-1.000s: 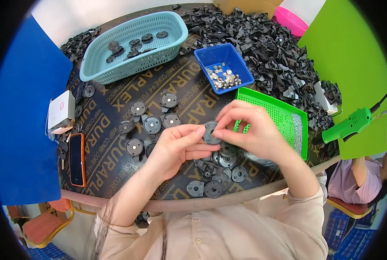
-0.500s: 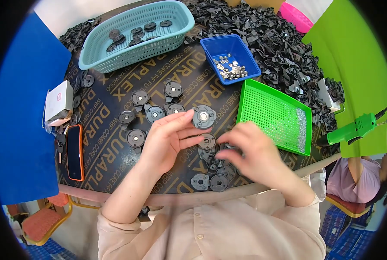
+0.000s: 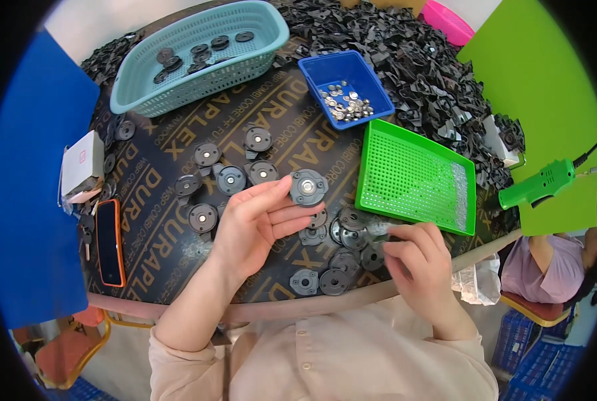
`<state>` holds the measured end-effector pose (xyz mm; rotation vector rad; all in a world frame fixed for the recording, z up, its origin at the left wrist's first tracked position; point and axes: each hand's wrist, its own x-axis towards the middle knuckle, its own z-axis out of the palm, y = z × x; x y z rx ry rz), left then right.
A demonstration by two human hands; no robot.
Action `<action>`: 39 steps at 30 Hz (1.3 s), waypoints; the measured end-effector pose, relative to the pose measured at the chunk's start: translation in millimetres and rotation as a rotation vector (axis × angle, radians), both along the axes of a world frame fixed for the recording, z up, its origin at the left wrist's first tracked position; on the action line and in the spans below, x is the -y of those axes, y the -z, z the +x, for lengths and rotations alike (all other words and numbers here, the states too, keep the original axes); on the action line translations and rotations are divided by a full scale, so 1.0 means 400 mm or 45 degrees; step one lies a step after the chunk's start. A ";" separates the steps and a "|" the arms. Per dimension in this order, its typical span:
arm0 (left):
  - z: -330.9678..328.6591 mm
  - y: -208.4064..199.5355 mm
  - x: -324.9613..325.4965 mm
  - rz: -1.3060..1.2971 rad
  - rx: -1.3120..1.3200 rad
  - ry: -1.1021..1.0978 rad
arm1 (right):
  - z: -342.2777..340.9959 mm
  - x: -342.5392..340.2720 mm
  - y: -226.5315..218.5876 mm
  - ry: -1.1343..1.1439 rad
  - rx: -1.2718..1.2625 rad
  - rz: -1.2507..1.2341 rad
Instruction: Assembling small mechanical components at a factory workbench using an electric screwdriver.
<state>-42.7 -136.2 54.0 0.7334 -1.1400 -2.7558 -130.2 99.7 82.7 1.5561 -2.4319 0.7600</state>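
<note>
The round dark tabletop [image 3: 178, 160] I was watching stood crowded: a heap of black parts [image 3: 412, 60] filled its far edge, and only a bare strip stayed open near the left rim beside a phone [image 3: 109, 242]. My left hand [image 3: 255, 224] pinched a grey disc [image 3: 308, 187] by its edge, raised above the loose discs [image 3: 325, 267] near the front edge. My right hand [image 3: 419, 257] was closed on something small; what, I couldn't tell. The teal basket [image 3: 198, 67] held dark discs, the blue bin [image 3: 345, 87] silver washers, and the green tray [image 3: 415, 177] lay nearly bare.
</note>
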 end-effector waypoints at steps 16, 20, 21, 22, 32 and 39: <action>0.002 0.016 -0.035 -0.020 -0.026 0.171 | -0.042 -0.157 0.144 0.462 0.201 -0.030; 0.002 0.019 -0.045 0.031 -0.003 0.148 | -0.043 -0.161 0.153 0.438 0.189 -0.091; 0.001 0.022 -0.047 0.039 0.004 0.187 | -0.035 -0.159 0.144 0.506 0.287 -0.132; 0.000 0.025 -0.049 0.048 0.010 0.226 | -0.029 -0.159 0.136 0.573 0.385 -0.172; 0.002 0.023 -0.057 0.065 0.082 0.253 | -0.022 -0.137 0.127 0.481 0.427 -0.036; 0.006 0.038 -0.050 0.159 0.046 0.325 | -0.017 -0.130 0.132 0.450 0.365 -0.098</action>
